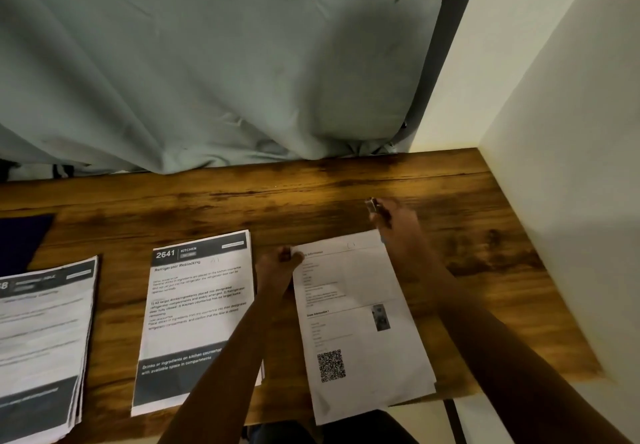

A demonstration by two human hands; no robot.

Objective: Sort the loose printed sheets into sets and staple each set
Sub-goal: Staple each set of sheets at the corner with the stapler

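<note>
Wooden table (346, 183) under three paper stacks (199, 305)

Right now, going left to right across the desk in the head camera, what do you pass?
Left paper stack → middle stack headed 2641 Kitchen → left hand → sheet with the QR code → right hand, holding something small and blurred.

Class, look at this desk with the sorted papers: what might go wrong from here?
The white QR-code sheet overhangs the brown wooden table's near edge, so it may slip off. The left hand pinches only its top corner, so it could pivot. The right hand holds a small blurred object, possibly the stapler.
</note>
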